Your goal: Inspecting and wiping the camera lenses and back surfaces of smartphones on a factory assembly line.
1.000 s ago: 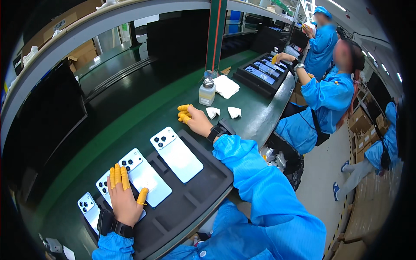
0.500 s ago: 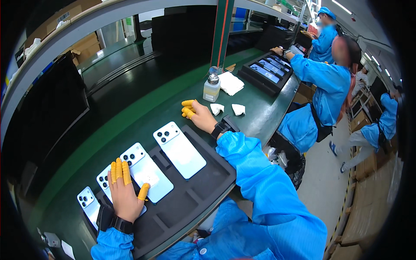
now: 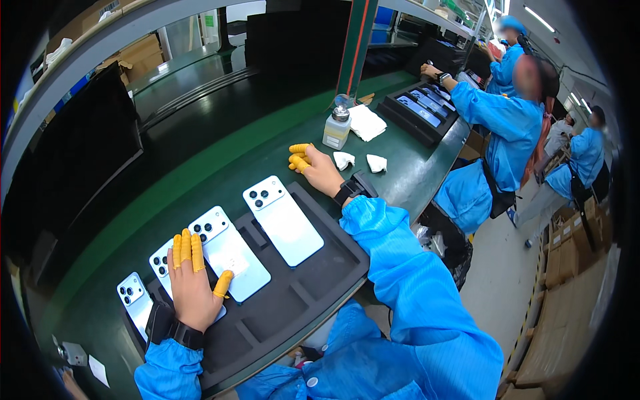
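Note:
My left hand (image 3: 196,291), with yellow finger cots, lies stretched over a pale blue phone (image 3: 159,265) in a black foam tray (image 3: 303,303). Its thumb reaches onto a second phone (image 3: 241,267). Another pale phone (image 3: 135,303) is at the tray's left end, and one more phone (image 3: 285,223) lies to the right. All show their camera sides. Beyond the tray's far right corner, my right hand (image 3: 321,172) has its cot-covered fingers bent together; whether anything is between them is hidden.
A clear pump bottle (image 3: 337,129) stands near a stack of white cloths (image 3: 367,123) and two folded white wipes (image 3: 377,163). Farther right, a co-worker (image 3: 513,123) in blue sits by another black tray (image 3: 427,137) of phones. A green post (image 3: 353,53) rises behind the bottle.
The whole view has shifted slightly, so the bench appears farther right. Both my hands keep their places by the phones and tray. A person at the far right now stands more upright.

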Demonstrator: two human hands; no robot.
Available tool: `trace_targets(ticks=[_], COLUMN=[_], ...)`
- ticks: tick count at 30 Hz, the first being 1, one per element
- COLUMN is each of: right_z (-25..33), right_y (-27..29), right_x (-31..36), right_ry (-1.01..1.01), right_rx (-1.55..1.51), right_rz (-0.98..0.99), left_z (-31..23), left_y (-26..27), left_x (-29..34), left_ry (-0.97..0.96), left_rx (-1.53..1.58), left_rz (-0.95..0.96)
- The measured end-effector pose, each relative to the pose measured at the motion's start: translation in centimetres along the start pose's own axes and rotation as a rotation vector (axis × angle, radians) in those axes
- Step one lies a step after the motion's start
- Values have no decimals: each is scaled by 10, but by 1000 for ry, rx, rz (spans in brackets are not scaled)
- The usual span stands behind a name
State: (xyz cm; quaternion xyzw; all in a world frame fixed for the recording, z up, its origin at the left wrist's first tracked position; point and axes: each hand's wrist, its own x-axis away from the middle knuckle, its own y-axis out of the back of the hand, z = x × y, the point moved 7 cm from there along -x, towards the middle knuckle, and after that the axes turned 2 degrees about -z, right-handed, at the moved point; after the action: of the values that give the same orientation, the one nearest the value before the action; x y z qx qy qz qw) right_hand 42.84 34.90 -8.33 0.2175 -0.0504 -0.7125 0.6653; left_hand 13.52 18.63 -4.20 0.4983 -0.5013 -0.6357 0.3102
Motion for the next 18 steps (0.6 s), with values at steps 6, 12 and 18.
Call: trace_targets(ticks=[6,12,18], right_z=[2,-1,2], right_y=[1,-2,2], right_x=[0,5,1], right_ry=[-17,-31,-30], right_rx=[-20,-97,-36], right_rz=[-15,-14,-2], left_z=[0,0,-1], left_y=[1,1,2], left_x=[0,1,-1], left_ry=[-9,13,-9], left_rx=[20,31,27], left_rz=[-10,71,-17])
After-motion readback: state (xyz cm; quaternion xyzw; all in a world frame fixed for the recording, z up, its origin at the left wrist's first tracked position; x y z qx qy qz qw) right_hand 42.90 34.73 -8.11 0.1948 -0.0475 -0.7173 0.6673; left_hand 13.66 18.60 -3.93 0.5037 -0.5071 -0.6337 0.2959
